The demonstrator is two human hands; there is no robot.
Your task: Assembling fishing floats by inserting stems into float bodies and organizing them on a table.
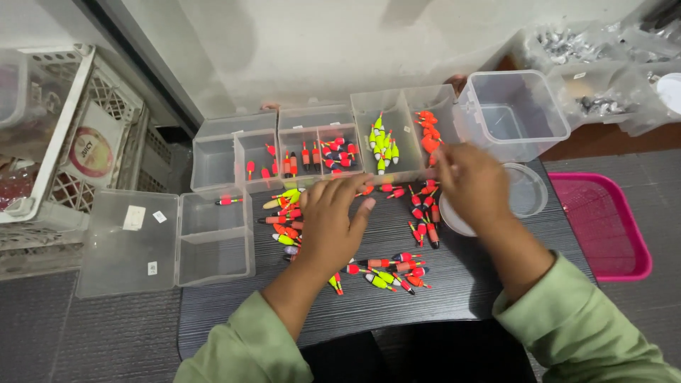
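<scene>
Head view showed the left hand [330, 220] spread flat over scattered fishing floats [386, 273] on the dark table [454, 291]; the right hand [474, 186] pinched an orange float [430, 144] beside the compartment box [397, 138].

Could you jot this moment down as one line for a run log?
left hand: flat on loose fishing floats | right hand: near orange floats in compartment box | dark table

Left hand [330, 223] flat, fingers spread; right hand [474, 186] curled, blurred.
</scene>
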